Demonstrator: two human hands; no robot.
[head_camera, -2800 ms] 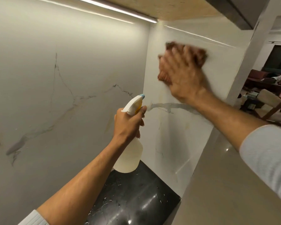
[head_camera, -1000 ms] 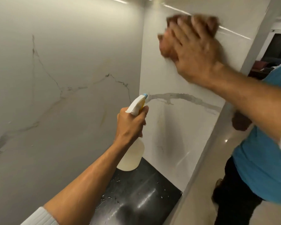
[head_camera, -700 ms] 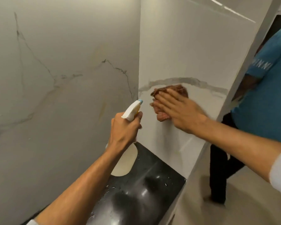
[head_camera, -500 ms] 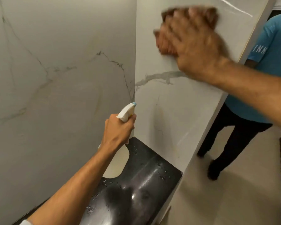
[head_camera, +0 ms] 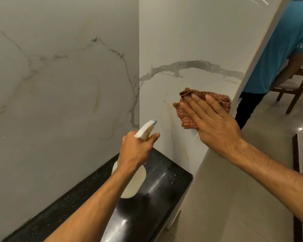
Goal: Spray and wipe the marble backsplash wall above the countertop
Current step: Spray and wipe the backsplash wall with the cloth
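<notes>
The white marble backsplash wall (head_camera: 63,95) with grey veins runs along the left and turns a corner into a side panel (head_camera: 187,41). My right hand (head_camera: 215,123) lies flat on a crumpled reddish-brown checked cloth (head_camera: 222,100), pressing it against the side panel just below the grey vein. My left hand (head_camera: 135,151) grips a white spray bottle (head_camera: 144,132) with a blue nozzle tip and yellow trigger; the nozzle points toward the corner. The bottle's pale body (head_camera: 135,182) hangs below my wrist, above the countertop.
A glossy black countertop (head_camera: 157,198) with water droplets runs under the wall and ends at the side panel. Beyond the panel's edge stands a person in a blue shirt (head_camera: 287,42) and dark trousers, beside a wooden chair (head_camera: 296,88) on a beige tiled floor.
My right hand has swept the cloth down from high on the side panel to below the grey vein. The spray bottle in my left hand has stayed near the corner. The view has tilted downward.
</notes>
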